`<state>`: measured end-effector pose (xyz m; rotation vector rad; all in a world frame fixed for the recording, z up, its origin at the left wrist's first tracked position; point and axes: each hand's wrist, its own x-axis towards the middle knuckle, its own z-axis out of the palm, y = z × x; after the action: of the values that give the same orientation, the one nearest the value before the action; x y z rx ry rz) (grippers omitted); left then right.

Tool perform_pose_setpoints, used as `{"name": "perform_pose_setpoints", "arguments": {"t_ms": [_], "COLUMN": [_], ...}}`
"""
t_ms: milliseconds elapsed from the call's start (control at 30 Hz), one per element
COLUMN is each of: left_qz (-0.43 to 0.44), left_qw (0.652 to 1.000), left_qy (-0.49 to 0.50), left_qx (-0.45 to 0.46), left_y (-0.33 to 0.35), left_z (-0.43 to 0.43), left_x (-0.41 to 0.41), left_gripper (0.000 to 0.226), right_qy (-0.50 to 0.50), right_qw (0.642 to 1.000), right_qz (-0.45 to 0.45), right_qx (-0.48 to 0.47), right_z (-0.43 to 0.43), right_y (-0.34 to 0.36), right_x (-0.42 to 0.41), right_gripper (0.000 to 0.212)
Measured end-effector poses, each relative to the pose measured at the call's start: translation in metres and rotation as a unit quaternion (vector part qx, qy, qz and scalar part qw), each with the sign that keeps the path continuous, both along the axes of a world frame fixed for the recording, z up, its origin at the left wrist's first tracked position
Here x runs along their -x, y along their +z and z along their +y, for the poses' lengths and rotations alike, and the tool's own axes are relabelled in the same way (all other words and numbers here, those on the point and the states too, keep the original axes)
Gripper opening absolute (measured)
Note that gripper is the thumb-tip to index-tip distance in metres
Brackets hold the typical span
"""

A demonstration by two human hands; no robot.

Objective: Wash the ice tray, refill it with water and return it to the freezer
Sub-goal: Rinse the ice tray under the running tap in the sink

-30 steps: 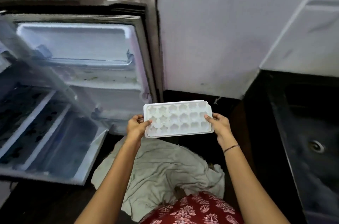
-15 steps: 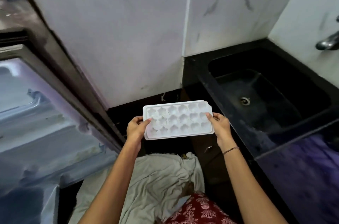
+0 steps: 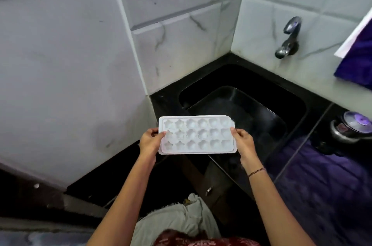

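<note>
- Left hand (image 3: 150, 142) grips the left short edge of the white ice tray (image 3: 196, 135), and the right hand (image 3: 243, 142) grips the right edge.
- Marbled tile wall (image 3: 181, 34) rises behind.
- Black sink (image 3: 298, 104) sits in the corner, with the tray held level over its near-left rim.
- Metal tap (image 3: 287, 42) juts from the wall above the sink.
- Thin bracelet (image 3: 256, 172) circles the right wrist.

Ice tray (image 3: 196, 135) before sink (image 3: 251, 92); tap (image 3: 288, 39) behind sink.
</note>
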<state>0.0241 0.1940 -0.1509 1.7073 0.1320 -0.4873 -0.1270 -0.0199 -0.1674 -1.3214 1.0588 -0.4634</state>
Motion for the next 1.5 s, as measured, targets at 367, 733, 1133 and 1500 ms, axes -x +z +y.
{"name": "perform_pose_setpoints", "arguments": {"t_ms": [367, 733, 1133, 1500], "left_qz": [-0.010, 0.005, 0.259, 0.260], "left_qw": [0.988, 0.964, 0.889, 0.904], "left_qy": [-0.151, -0.239, -0.292, -0.253], "left_qx": [0.007, 0.116, 0.240, 0.226], "left_y": [0.002, 0.015, 0.015, 0.004], "left_z": [-0.137, -0.281, -0.372, -0.398], "left_x": [-0.079, -0.164, -0.122, -0.129], "left_gripper": [0.018, 0.044, 0.050, 0.037], "right_qy": [-0.124, -0.315, -0.383, -0.288], "right_qw": [0.992, 0.936, 0.906, 0.957], "right_qz": [-0.026, -0.154, -0.164, -0.029], "right_qx": [-0.004, -0.031, -0.072, -0.036], "right_z": [-0.076, -0.142, -0.207, -0.343], "right_y": [-0.001, 0.008, 0.013, 0.075], "right_x": [-0.021, -0.090, -0.148, -0.168], "right_gripper": [0.020, 0.022, 0.020, 0.059]}}
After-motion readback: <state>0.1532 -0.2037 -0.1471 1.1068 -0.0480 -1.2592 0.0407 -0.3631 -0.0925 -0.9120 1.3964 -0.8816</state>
